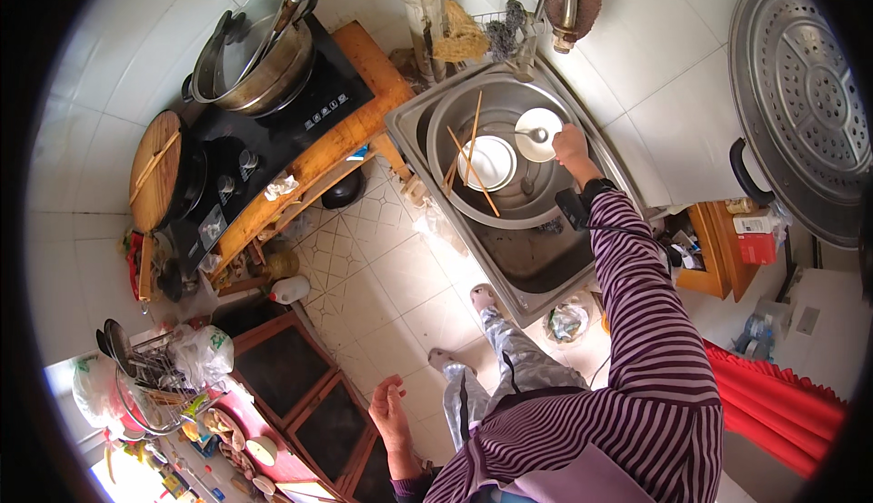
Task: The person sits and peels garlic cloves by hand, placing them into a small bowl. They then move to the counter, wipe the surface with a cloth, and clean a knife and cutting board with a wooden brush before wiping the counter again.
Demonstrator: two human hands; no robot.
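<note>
My right hand grips the rim of a white bowl over a large round metal basin. A metal spoon lies across that bowl. Beside it in the basin rest stacked white bowls, with several wooden chopsticks leaning over them and past the basin's rim. Another spoon lies low in the basin. The basin stands in a stainless steel sink. My left hand hangs by my side above the floor, fingers loosely curled, holding nothing.
A black cooktop on a wooden stand holds a metal pot and a wok with a wooden lid. A tap draped with a brown cloth juts over the sink. A large steamer tray hangs at right.
</note>
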